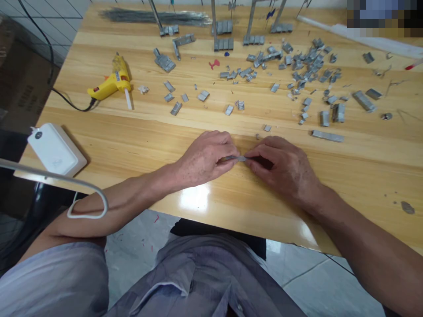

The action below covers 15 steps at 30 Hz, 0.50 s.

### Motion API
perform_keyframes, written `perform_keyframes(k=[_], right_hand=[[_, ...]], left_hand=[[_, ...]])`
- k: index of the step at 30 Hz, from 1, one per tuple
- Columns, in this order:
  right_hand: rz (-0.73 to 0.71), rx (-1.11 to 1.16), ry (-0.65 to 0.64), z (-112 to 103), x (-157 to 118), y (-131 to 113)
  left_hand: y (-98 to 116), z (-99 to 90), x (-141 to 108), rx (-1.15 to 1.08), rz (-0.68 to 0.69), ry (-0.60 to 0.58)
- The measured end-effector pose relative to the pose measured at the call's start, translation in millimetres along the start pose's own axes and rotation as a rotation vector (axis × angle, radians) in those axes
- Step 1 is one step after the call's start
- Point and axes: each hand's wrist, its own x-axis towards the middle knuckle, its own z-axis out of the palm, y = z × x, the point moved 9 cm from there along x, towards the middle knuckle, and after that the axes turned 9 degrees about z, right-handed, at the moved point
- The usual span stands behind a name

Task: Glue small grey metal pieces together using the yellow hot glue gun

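Currently pinching a thin grey strip [242, 159] over the near part of the desk [148, 145], roughly edge-on to the view; clamped on its left end with the left grip [206, 158], with thumb below and fingers curled above; clamped on its right end with the right grip [287, 169], between thumb and forefinger, leaving only a short bit bare; just past the right grip, showing a small grey chip [267, 128]; farther right, showing a long grey bar [327, 135] and, behind it, a stubby grey block [324, 119] with a larger block [339, 113] just beside it; farther back, showing a loose heap of grey clippings [309, 64]; well left of that, showing a red scrap [214, 64] near scattered grey pieces [204, 95]; at the far edge, showing rods [213, 20] rising from grey block bases [224, 44], near a bundle of grey wires [158, 17]; over on the left, showing a yellow glue gun [110, 83] lying on its side with a white glue stick [128, 99] poking out of it; closer in on that side, showing a white box-shaped device [59, 149] near the desk's edge, and a pale bent loop [87, 216] passing in front of the left forearm [139, 193].
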Motion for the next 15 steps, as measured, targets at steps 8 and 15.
perform_keyframes(k=[8, 15], right_hand=[[-0.008, 0.008, -0.025, 0.6, 0.4, 0.6], [-0.021, -0.003, -0.050, 0.3, 1.8, 0.7]], left_hand=[[-1.0, 0.6, 0.0, -0.002, -0.010, -0.005], [0.4, -1.1, 0.5, -0.009, 0.005, 0.013]])
